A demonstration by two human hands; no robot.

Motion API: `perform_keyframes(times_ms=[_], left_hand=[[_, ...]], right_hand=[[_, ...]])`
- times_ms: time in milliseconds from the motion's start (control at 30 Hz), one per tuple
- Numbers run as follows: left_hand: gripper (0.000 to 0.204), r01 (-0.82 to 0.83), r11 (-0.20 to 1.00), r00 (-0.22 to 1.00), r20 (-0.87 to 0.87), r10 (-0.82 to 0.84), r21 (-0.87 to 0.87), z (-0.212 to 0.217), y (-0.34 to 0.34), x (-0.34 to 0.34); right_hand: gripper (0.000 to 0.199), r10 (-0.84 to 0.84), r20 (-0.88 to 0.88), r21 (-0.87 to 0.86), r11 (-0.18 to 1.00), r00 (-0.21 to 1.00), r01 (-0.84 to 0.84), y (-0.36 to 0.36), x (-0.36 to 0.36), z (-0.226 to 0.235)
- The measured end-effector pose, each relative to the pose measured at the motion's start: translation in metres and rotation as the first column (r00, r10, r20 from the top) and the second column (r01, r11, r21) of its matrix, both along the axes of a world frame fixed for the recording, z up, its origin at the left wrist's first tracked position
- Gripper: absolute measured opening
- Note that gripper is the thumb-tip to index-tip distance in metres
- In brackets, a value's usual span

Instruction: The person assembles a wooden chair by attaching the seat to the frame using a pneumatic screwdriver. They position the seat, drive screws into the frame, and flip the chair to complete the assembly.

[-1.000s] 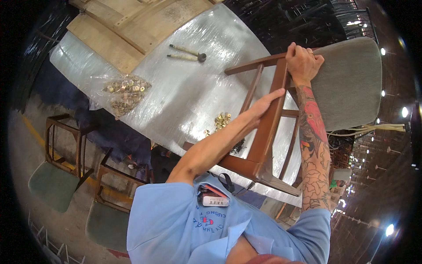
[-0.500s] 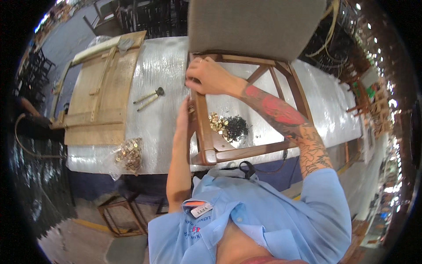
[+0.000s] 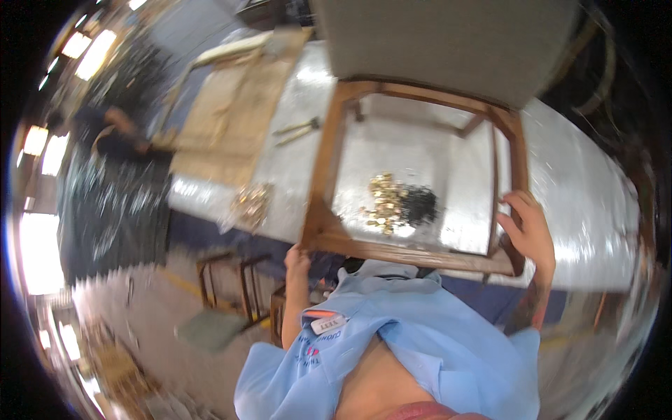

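A wooden chair frame (image 3: pixel 406 253) with a grey padded back (image 3: pixel 448 49) stands on the wrapped table, its seat opening uncovered. My left hand (image 3: pixel 297 264) is closed round the frame's near left corner. At the right side rail is my right hand (image 3: pixel 530 234), its thumb and fingers apart; whether it touches the wood I cannot tell. Through the opening show a heap of gold-coloured metal pieces (image 3: pixel 385 199) and, against it, a heap of small black pieces (image 3: pixel 418 204), too blurred to name.
Left of the chair lie two pale-handled tools (image 3: pixel 297 131), a clear bag of gold-coloured pieces (image 3: pixel 252 204) and a wooden panel (image 3: pixel 224 119). Another person (image 3: pixel 115 129) stands beyond the panel. On the floor is a chair with a grey-green seat (image 3: pixel 210 327).
Both hands have left the frame's left side rail. My left hand has come down to the near left corner, my right across to the right rail. The view has shifted and blurred.
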State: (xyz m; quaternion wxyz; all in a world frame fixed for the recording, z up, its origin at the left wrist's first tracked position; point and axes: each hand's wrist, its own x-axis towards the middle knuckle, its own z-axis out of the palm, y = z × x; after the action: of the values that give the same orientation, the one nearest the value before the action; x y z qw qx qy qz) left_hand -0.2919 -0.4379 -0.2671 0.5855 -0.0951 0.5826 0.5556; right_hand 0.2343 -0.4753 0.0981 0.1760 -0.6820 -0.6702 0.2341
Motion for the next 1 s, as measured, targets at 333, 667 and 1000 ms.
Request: perform_keyframes(times_ms=[333,667,1000], left_hand=[[0.012,0.539,0.773,0.624,-0.458,-0.633,-0.334,-0.036,-0.076,0.117],[0.022,0.791,0.594,0.538,-0.295,-0.789,-0.146,-0.039,-0.044,0.199],[0.030,0.921,0.036,-0.350,-0.866,-0.357,-0.387,-0.108,0.026,0.223]], right_hand=[[0.021,-0.091,-0.065,0.258,0.961,0.994,0.105,-0.008,0.006,-0.044],[0.019,-0.075,0.125,0.311,0.950,0.989,0.032,-0.007,0.007,-0.040],[0.019,-0.113,-0.004,0.278,0.954,0.994,0.110,-0.008,0.004,-0.034]])
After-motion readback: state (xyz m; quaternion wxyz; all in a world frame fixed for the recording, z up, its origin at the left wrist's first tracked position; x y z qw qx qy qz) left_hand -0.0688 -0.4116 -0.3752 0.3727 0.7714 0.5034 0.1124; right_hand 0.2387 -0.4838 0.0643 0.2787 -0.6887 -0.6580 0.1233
